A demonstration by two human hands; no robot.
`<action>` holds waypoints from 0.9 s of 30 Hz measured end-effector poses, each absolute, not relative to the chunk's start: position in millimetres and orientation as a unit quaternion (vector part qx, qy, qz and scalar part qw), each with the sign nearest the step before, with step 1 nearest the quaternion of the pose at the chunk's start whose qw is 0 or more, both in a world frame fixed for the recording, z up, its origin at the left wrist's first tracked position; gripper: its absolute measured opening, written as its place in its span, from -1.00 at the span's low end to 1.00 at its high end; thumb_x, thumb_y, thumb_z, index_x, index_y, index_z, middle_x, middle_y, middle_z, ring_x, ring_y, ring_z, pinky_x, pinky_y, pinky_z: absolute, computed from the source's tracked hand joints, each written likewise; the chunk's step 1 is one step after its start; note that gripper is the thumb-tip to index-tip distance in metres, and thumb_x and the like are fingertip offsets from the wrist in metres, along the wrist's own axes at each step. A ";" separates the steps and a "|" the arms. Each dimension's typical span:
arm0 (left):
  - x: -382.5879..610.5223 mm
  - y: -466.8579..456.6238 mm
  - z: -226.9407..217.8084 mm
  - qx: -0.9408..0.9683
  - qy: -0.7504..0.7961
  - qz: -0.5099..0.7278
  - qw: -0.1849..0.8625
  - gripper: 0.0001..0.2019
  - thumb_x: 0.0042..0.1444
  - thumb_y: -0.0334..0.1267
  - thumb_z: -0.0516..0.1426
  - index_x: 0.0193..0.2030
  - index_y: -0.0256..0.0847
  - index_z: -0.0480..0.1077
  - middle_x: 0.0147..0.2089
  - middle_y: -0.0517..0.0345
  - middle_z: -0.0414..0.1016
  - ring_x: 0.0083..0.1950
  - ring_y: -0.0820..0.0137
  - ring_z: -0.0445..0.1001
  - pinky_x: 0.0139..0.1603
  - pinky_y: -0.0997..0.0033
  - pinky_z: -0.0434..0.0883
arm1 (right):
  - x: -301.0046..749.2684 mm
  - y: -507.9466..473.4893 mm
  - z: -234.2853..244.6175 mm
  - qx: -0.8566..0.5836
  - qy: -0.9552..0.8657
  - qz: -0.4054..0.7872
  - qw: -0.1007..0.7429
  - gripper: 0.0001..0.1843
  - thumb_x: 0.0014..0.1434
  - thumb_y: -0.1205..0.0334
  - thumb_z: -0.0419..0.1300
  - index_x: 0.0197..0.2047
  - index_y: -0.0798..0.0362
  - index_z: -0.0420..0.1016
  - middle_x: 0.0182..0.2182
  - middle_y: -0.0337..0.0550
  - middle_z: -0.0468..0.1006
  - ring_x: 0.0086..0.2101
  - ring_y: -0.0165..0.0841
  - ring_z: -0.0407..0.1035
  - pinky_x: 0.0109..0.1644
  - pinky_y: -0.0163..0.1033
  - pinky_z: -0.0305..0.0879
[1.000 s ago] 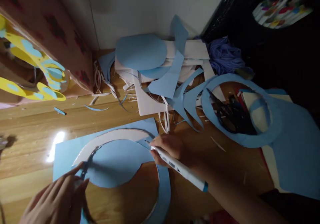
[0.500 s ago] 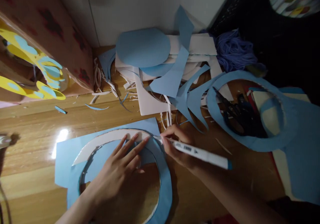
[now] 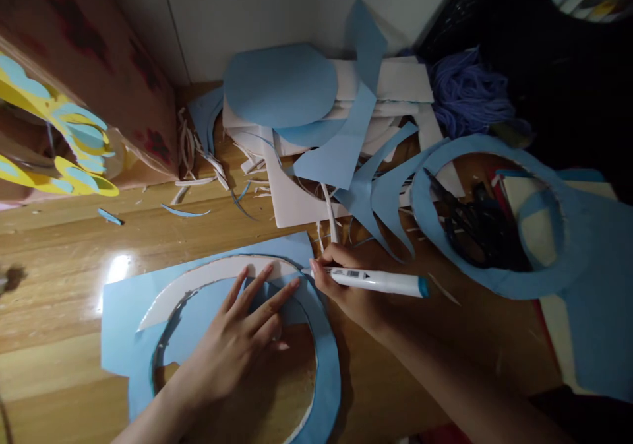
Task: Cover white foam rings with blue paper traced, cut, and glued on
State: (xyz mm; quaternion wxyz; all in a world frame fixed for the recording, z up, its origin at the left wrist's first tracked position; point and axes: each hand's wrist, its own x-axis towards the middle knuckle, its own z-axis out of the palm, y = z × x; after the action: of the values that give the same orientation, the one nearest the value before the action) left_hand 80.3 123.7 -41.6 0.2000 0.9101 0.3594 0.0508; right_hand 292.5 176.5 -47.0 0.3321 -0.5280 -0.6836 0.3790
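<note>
My right hand (image 3: 349, 292) is closed around a white marker (image 3: 383, 282) with a blue end. Its tip touches the edge of a ring (image 3: 327, 358), mostly blue with a white arc along its upper left. My left hand (image 3: 242, 338) lies with fingers spread, pressing the white arc (image 3: 198, 276) down. Under the ring's upper part is a sheet of blue paper (image 3: 116, 325), whose corner shows just above the marker tip. Wooden tabletop shows through much of the ring's opening.
Behind lies a pile of blue and white cut-outs, topped by a blue oval (image 3: 281, 88). A second blue ring (image 3: 494, 285) surrounds black scissors (image 3: 467, 229) on the right. Purple yarn (image 3: 469, 94) sits at the back, and a decorated cardboard box (image 3: 113, 68) at the left.
The marker has swung to a more level angle, and its tip has shifted slightly left along the ring's edge. My left hand keeps pressing in nearly the same place.
</note>
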 end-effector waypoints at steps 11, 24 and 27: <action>79.9 123.2 -42.1 0.909 0.359 0.061 0.204 -0.79 0.22 -0.29 0.02 -0.43 -0.22 0.32 0.40 0.16 0.04 0.44 0.06 -0.22 0.41 -0.14 -0.22 | 291.9 173.9 -49.3 -0.536 -0.692 0.360 0.323 -0.70 0.19 0.18 0.13 -0.55 0.02 0.22 -0.64 -0.33 0.36 -0.60 -0.49 0.22 -0.52 -0.38 0.15; 79.6 123.4 -40.1 0.905 0.360 0.060 0.217 -0.81 0.22 -0.30 0.03 -0.42 -0.22 0.34 0.40 0.16 0.01 0.44 0.07 -0.24 0.41 -0.15 -0.23 | 298.0 167.1 -58.0 -0.535 -0.645 0.405 0.366 -0.81 0.20 0.16 0.13 -0.44 -0.01 0.31 -0.57 -0.30 0.42 -0.54 -0.43 0.35 -0.48 -0.33 0.25; 79.3 123.3 -38.8 0.902 0.362 0.061 0.227 -0.82 0.22 -0.31 0.01 -0.37 -0.22 0.37 0.40 0.14 0.03 0.44 0.08 -0.22 0.41 -0.18 -0.20 | 299.2 163.2 -61.3 -0.487 -0.646 0.419 0.412 -0.91 0.19 0.14 0.15 -0.28 -0.04 0.38 -0.47 -0.25 0.51 -0.48 -0.39 0.44 -0.44 -0.30 0.35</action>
State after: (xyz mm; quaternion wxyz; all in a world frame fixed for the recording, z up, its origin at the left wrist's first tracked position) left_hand 79.3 123.3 -38.8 0.2269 0.9021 0.3620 0.0614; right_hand 299.2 163.2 -61.3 0.4119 -0.4866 -0.6462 0.4194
